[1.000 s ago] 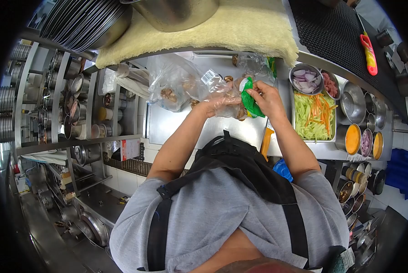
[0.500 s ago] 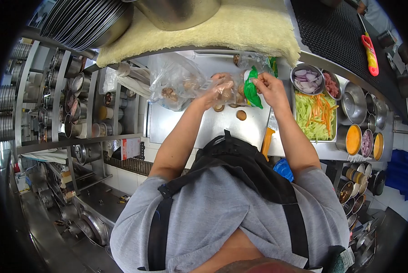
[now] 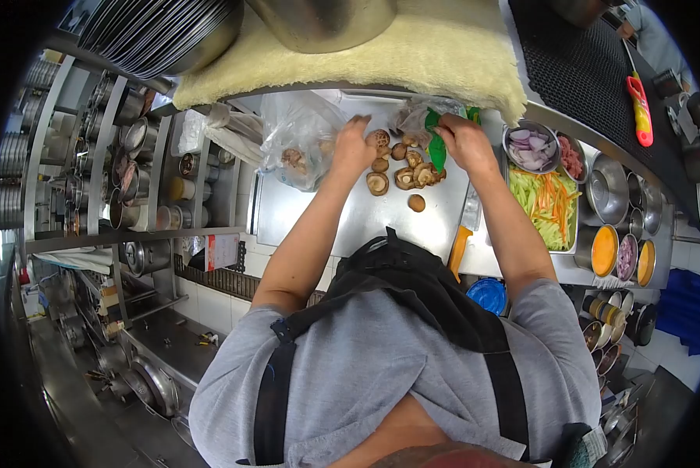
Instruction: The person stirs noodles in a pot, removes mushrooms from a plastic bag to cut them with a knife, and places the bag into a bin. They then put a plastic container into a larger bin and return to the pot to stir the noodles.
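Note:
Several brown mushrooms (image 3: 416,175) lie loose on the metal worktop (image 3: 311,222) between my hands. My left hand (image 3: 354,146) is beside them on the left, touching or nearly touching a mushroom; whether its fingers hold one is unclear. The fingers of my right hand (image 3: 465,142) are closed on a green and clear plastic bag (image 3: 435,144), which hangs at the right of the mushrooms. A larger clear bag (image 3: 295,148) with mushrooms inside rests left of my left hand.
A tray of shredded vegetables (image 3: 543,204) and a bowl of sliced onion (image 3: 531,147) stand at the right. An orange-handled knife (image 3: 460,249) lies by the worktop's front edge. Above is a shelf with a yellow cloth (image 3: 350,74). A person's arm (image 3: 629,30) shows top right.
The mushrooms have come out of the green and clear bag onto the worktop. My left hand has let go of the bag and moved left. My right hand still holds the bag, now crumpled.

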Demonstrator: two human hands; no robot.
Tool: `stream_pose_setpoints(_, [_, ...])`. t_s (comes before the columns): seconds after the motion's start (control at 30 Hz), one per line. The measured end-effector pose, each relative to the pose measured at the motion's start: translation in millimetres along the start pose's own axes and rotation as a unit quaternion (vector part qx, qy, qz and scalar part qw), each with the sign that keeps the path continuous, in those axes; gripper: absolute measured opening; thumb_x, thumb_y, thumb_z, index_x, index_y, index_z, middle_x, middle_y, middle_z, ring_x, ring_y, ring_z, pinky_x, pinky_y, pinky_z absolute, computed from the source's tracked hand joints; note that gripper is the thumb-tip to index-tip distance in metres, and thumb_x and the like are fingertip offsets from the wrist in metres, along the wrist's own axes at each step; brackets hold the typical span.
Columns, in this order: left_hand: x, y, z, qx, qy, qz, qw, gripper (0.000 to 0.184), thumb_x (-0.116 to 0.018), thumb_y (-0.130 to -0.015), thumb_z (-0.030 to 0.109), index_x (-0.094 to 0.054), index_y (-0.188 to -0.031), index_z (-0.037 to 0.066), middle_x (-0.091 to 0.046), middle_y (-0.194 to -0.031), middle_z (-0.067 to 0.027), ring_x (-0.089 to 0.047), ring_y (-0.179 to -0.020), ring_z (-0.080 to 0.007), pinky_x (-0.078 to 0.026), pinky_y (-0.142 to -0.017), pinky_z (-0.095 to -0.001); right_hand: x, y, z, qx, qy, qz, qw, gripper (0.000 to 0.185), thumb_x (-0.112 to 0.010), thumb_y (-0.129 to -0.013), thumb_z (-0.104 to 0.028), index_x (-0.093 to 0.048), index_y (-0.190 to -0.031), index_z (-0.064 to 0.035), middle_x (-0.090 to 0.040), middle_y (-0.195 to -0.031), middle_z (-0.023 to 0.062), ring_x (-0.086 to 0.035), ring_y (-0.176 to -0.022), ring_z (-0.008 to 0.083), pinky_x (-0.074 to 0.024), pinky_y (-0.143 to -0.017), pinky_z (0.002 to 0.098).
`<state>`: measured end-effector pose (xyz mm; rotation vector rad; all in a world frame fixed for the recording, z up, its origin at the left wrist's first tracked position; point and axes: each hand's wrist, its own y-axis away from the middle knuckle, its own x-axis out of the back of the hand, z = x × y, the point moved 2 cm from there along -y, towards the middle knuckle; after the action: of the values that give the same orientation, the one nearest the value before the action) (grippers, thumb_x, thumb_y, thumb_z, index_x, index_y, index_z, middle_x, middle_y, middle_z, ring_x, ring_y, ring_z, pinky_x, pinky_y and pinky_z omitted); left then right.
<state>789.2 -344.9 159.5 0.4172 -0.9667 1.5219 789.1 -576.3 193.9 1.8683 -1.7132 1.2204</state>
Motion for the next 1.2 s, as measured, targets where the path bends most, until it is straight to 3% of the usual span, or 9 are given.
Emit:
stream_pose_setpoints(0.1, [13.7, -16.6, 40.5, -0.065, 0.148, -0.039, 0.986, 0.036, -0.064, -0.081, 0.017, -0.061, -0.115, 0.004, -0.064, -0.108, -0.0156, -0.065, -0.089, -0.0305, -0.051, -0.080, -0.0359, 1.1, -4.1, -8.6, 0.005, -0.013, -0.004, 1.000, 0.013, -0.065, -0.081, -0.016, -0.062, -0.086, -0.0039, -0.064, -0.084, 0.0167, -0.061, -0.079, 0.0368, -0.0485, -0.069, 0.0432])
stream_pose_setpoints(0.43, [4.8, -59.0, 57.1, -0.091, 0.143, -0.204, 0.964, 0.024, -0.062, -0.080, 0.017, -0.063, -0.097, 0.000, -0.066, -0.091, -0.0181, -0.063, -0.085, -0.0330, -0.049, -0.075, -0.0377, 6.7, 2.7, -11.2, 0.044, -0.047, 0.003, 0.998, 0.019, -0.068, -0.082, -0.018, -0.067, -0.095, -0.0037, -0.066, -0.087, 0.0137, -0.064, -0.078, 0.0321, -0.0501, -0.069, 0.0364])
stream_pose_setpoints(0.57, [-3.1, -67.4, 53.3, -0.083, 0.086, -0.185, 0.976, 0.022, -0.061, -0.083, 0.018, -0.063, -0.097, 0.001, -0.065, -0.091, -0.0185, -0.062, -0.088, -0.0336, -0.048, -0.077, -0.0402, 4.6, 14.1, -3.9, 0.006, -0.103, 0.041, 0.994, 0.025, -0.069, -0.079, -0.022, -0.067, -0.098, -0.0049, -0.066, -0.088, 0.0163, -0.064, -0.081, 0.0331, -0.0507, -0.071, 0.0383])
stream_pose_setpoints(0.63, [-5.7, -71.0, 50.6, -0.058, 0.059, -0.187, 0.979, 0.023, -0.061, -0.084, 0.018, -0.062, -0.101, 0.003, -0.065, -0.095, -0.0185, -0.062, -0.091, -0.0332, -0.048, -0.079, -0.0398, 3.3, 32.4, -3.2, -0.001, 0.032, 0.172, 0.985, 0.036, -0.072, -0.079, -0.026, -0.065, -0.101, 0.0017, -0.066, -0.091, 0.0178, -0.065, -0.082, 0.0264, -0.0504, -0.074, 0.0348])
stream_pose_setpoints(0.7, [-3.6, -72.1, 49.5, -0.104, 0.030, -0.052, 0.993, 0.027, -0.061, -0.084, 0.019, -0.061, -0.106, 0.003, -0.063, -0.100, -0.0213, -0.059, -0.095, -0.0375, -0.046, -0.082, -0.0426, -13.9, 51.7, 1.7, -0.034, 0.045, 0.155, 0.986, 0.039, -0.072, -0.079, -0.027, -0.064, -0.103, 0.0021, -0.066, -0.087, 0.0186, -0.065, -0.079, 0.0270, -0.0507, -0.072, 0.0358])
stream_pose_setpoints(0.87, [-1.9, -75.0, 45.2, -0.137, 0.031, -0.036, 0.989, 0.031, -0.062, -0.085, 0.019, -0.059, -0.111, 0.003, -0.061, -0.103, -0.0229, -0.058, -0.095, -0.0397, -0.046, -0.083, -0.0440, -17.1, 48.6, 12.8, -0.201, -0.057, 0.046, 0.977, 0.029, -0.068, -0.082, -0.022, -0.065, -0.103, -0.0029, -0.064, -0.080, 0.0233, -0.063, -0.076, 0.0367, -0.0495, -0.067, 0.0419])
stream_pose_setpoints(1.03, [32.0, -73.5, 44.4, -0.098, 0.019, -0.001, 0.995, 0.029, -0.063, -0.084, 0.020, -0.061, -0.107, 0.003, -0.064, -0.094, -0.0203, -0.063, -0.086, -0.0368, -0.049, -0.078, -0.0423, 28.3, 22.6, -0.2, -0.090, -0.103, 0.176, 0.975, 0.014, -0.063, -0.083, -0.013, -0.066, -0.091, -0.0016, -0.064, -0.079, 0.0209, -0.062, -0.071, 0.0376, -0.0488, -0.064, 0.0425])
stream_pose_setpoints(1.1, [40.2, -70.3, 41.0, -0.121, 0.216, 0.052, 0.968, 0.025, -0.064, -0.082, 0.021, -0.064, -0.100, 0.003, -0.066, -0.085, -0.0174, -0.065, -0.081, -0.0337, -0.050, -0.075, -0.0404, 36.1, 16.1, -4.2, -0.137, -0.140, 0.145, 0.970, 0.013, -0.062, -0.083, -0.012, -0.067, -0.091, -0.0026, -0.064, -0.082, 0.0217, -0.062, -0.075, 0.0379, -0.0492, -0.067, 0.0407])
stream_pose_setpoints(1.2, [24.1, -59.5, 27.8, -0.009, 0.028, -0.090, 0.996, 0.021, -0.061, -0.083, 0.022, -0.067, -0.093, 0.004, -0.067, -0.086, -0.0176, -0.064, -0.084, -0.0351, -0.050, -0.076, -0.0409, 7.5, 8.0, 22.1, -0.005, 0.028, 0.106, 0.994, 0.015, -0.061, -0.083, -0.014, -0.069, -0.092, -0.0048, -0.065, -0.078, 0.0189, -0.063, -0.071, 0.0348, -0.0500, -0.064, 0.0390])
